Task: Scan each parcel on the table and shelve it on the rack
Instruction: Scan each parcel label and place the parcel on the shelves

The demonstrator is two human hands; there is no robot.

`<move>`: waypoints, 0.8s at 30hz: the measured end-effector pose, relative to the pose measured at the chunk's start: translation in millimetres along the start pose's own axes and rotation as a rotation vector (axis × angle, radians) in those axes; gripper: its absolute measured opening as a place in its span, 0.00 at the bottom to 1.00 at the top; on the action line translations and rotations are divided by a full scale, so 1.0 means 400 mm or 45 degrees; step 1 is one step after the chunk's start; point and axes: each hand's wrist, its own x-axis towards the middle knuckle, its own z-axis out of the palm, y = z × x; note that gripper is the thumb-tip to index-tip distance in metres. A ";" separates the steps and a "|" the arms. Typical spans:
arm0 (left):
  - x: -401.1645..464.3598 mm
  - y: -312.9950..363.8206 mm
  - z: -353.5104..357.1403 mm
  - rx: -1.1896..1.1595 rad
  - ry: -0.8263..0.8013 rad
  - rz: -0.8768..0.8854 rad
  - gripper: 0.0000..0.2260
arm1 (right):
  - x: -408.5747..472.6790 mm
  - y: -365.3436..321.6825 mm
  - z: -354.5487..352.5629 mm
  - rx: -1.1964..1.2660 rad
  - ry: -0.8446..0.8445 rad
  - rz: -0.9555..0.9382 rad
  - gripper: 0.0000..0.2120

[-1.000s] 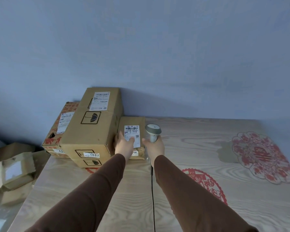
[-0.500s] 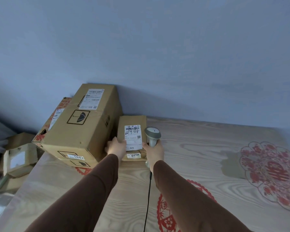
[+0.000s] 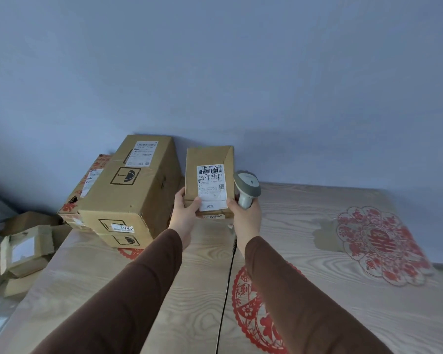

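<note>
A small brown parcel (image 3: 207, 159) with a white shipping label is tipped up off the table, its label facing me. My left hand (image 3: 185, 212) grips its lower left edge, thumb on the label. My right hand (image 3: 246, 216) holds a grey corded barcode scanner (image 3: 248, 188) upright, and its fingers also touch the parcel's lower right corner. A large cardboard box (image 3: 128, 190) with umbrella marks and a "1042" sticker sits just left of the parcel. Behind it lies a flatter box (image 3: 87, 185) with red print. The rack is not in view.
The pale wood table (image 3: 317, 290) carries red paper-cut decorations, one large one (image 3: 379, 244) at the right. The scanner's black cable (image 3: 226, 290) runs toward me between my arms. Several smaller cardboard boxes (image 3: 23, 251) sit lower, left of the table. A blue wall stands behind.
The small parcel lay flat on the table beside the big box; now it is lifted and tilted up toward me, with both hands at its lower edge. My view has drawn closer.
</note>
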 end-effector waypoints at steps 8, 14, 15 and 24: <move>-0.285 0.164 -0.078 -0.154 -0.456 0.156 0.26 | -0.352 -0.221 -0.089 0.173 0.032 -0.261 0.09; -0.469 0.258 -0.136 -0.275 -0.632 0.179 0.35 | -0.582 -0.328 -0.123 0.169 0.051 -0.432 0.09; -0.494 0.271 -0.141 -0.295 -0.648 0.201 0.33 | -0.611 -0.344 -0.127 0.150 0.048 -0.455 0.09; -0.648 0.391 -0.149 -0.409 -0.654 0.415 0.31 | -0.844 -0.498 -0.141 -0.124 0.086 -0.805 0.07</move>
